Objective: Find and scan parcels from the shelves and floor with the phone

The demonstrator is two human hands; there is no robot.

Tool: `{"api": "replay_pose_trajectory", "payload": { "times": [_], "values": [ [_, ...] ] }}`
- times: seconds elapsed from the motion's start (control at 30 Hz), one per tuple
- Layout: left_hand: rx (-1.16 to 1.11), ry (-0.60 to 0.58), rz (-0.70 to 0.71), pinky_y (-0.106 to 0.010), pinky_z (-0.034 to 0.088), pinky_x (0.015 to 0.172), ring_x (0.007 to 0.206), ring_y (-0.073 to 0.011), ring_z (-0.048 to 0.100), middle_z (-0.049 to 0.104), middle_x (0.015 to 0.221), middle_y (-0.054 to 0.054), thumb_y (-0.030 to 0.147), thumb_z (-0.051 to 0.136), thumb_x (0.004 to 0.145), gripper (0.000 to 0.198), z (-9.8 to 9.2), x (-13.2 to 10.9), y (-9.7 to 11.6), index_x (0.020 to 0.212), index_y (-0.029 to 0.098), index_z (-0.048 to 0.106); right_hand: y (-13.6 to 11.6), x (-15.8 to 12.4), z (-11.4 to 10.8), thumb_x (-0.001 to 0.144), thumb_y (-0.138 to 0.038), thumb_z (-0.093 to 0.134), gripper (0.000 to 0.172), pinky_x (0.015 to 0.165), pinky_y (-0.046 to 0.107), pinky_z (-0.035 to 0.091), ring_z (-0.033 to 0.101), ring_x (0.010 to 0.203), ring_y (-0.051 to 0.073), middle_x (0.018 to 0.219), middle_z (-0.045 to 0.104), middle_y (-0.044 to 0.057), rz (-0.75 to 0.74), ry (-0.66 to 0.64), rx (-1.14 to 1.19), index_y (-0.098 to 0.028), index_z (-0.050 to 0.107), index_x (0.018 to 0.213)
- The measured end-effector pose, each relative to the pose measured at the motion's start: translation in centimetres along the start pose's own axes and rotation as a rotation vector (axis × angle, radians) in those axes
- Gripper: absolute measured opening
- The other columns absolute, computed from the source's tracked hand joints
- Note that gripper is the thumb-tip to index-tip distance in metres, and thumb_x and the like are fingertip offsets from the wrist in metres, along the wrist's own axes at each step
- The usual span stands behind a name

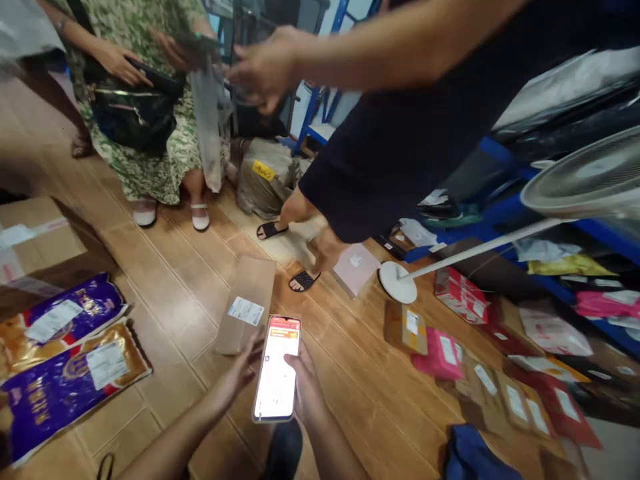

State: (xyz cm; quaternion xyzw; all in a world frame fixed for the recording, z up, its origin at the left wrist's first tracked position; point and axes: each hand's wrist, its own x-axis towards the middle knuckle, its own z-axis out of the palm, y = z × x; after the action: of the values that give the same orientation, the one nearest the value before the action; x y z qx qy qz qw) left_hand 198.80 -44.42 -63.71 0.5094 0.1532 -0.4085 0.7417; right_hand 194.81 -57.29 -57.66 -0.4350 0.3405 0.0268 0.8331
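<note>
A smartphone (277, 373) with a lit white screen, red and orange at its top, stands out below the middle of the head view. My right hand (309, 383) is closed around its right side, the thumb lying over the screen. At the left edge of the phone are the fingers of my left hand (245, 368), closed against it and partly hidden. Just beyond the phone, a flat brown cardboard parcel (253, 283) with a white label lies on the wooden floor (165, 287).
Two purple bags (55, 407) and a cardboard box (45, 247) lie left. A person in dark clothing (390, 147) stands ahead, arm reaching toward a person in a patterned dress (175, 167). A white fan (397, 283) and several labelled parcels (440, 353) line the right, beside blue shelving.
</note>
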Motion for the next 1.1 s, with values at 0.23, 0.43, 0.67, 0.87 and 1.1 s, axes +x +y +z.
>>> {"api": "replay_pose_trajectory", "payload": {
  "times": [0.23, 0.43, 0.67, 0.87, 1.1],
  "values": [
    [0.920, 0.741, 0.206, -0.065, 0.013, 0.106, 0.137, -0.0440, 0.014, 0.016, 0.149, -0.030, 0.048, 0.051, 0.075, 0.083, -10.7, 19.1, -7.5, 0.136, -0.003, 0.031, 9.0, 13.4, -8.6, 0.049, -0.021, 0.082, 0.054, 0.069, 0.029, 0.048, 0.065, 0.073, 0.018, 0.086, 0.074, 0.002, -0.099, -0.157, -0.145, -0.020, 0.058, 0.097],
    [1.386, 0.853, 0.475, -0.057, 0.025, 0.102, 0.117, -0.0412, 0.044, 0.048, 0.126, -0.030, 0.063, 0.054, 0.071, 0.095, -11.3, 24.8, -9.0, 0.133, -0.006, 0.034, 13.9, 16.9, -16.4, 0.058, -0.045, 0.076, 0.033, 0.066, 0.033, 0.051, 0.065, 0.065, 0.022, 0.069, 0.072, 0.004, 0.100, -0.130, 0.047, -0.018, 0.066, 0.074],
    [1.564, 0.236, 0.814, -0.055, 0.025, 0.105, 0.120, -0.0399, 0.043, 0.047, 0.130, -0.026, 0.072, 0.056, 0.064, 0.094, -11.6, 25.3, -10.0, 0.131, 0.006, 0.046, 14.2, 16.3, -17.7, 0.056, -0.045, 0.073, 0.031, 0.070, 0.041, 0.053, 0.067, 0.080, 0.030, 0.075, 0.073, 0.005, 0.104, 0.041, 0.041, -0.020, 0.066, 0.072],
    [0.854, -0.196, 0.681, -0.052, 0.027, 0.108, 0.129, -0.0295, 0.037, 0.045, 0.137, -0.014, 0.054, 0.033, 0.089, 0.057, -6.7, 20.7, -14.7, 0.133, 0.022, 0.045, 13.0, 17.0, -18.9, 0.050, -0.024, 0.078, 0.042, 0.070, 0.033, 0.051, 0.068, 0.077, 0.024, 0.083, 0.074, 0.003, -0.006, -0.036, -0.041, -0.019, 0.062, 0.089],
    [-0.115, -0.593, -0.215, -0.033, 0.054, 0.058, 0.108, -0.0326, 0.058, 0.048, 0.135, -0.015, 0.065, 0.034, 0.084, 0.067, -3.4, 16.5, -17.5, 0.141, 0.030, 0.026, 16.3, 17.1, -19.5, 0.055, -0.023, 0.076, 0.052, 0.066, 0.029, 0.050, 0.066, 0.070, 0.018, 0.086, 0.073, 0.002, -0.012, -0.092, -0.098, -0.020, 0.054, 0.102]
  ]
}}
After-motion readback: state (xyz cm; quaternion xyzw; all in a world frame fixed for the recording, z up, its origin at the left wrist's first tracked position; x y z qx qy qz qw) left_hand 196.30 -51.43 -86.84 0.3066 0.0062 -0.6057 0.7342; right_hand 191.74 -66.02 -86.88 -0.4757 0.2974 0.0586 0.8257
